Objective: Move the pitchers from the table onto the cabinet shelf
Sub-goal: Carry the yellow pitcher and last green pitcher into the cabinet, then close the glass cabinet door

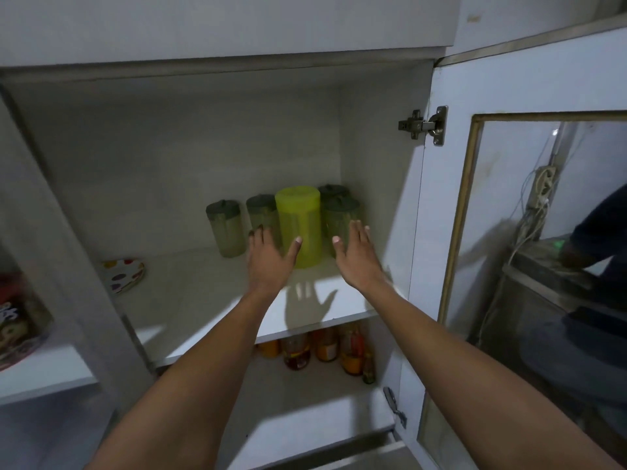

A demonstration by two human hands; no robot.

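Yellow-green pitcher [299, 226] upright on the cabinet shelf [203, 300], toward the back right, among four dark-lidded clear pitchers [225, 228] lined up beside and behind it. Left hand [269, 262] and right hand [356, 257] both spread wide, fingers splayed, holding nothing, one on either side of the yellow-green pitcher and just in front of it. Patterned plate [124, 274] at the shelf's left; bottles [322, 347] on the shelf below; glass door [529, 232] swung open at right.
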